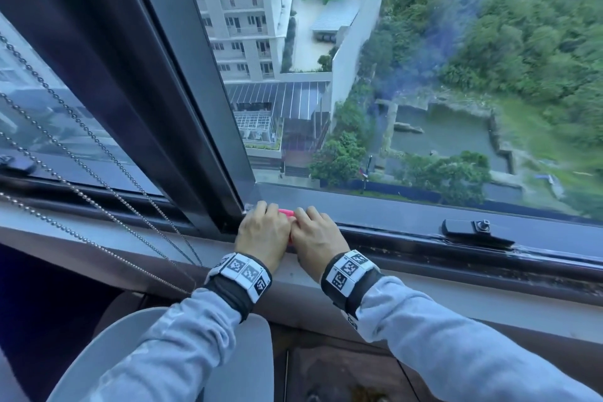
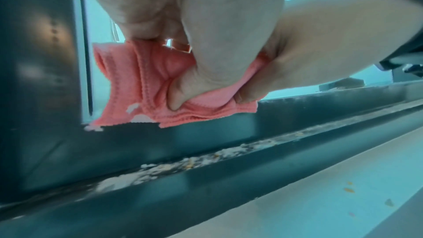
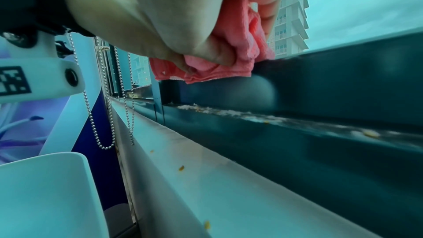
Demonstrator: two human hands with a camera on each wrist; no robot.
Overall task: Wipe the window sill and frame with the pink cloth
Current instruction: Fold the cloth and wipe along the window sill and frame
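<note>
The pink cloth is bunched against the dark window frame, in the corner where the upright mullion meets the bottom rail. My left hand and right hand sit side by side and both grip it. In the left wrist view the cloth is folded, with my left thumb and a right finger pressed into it. In the right wrist view the cloth hangs over the rail's top edge. Whitish crumbs lie in the track below. The pale sill runs under my wrists.
Bead chains hang slanting at the left, close to my left arm. A black window latch sits on the rail to the right. A white chair back stands below my left forearm. Small yellow specks dot the sill.
</note>
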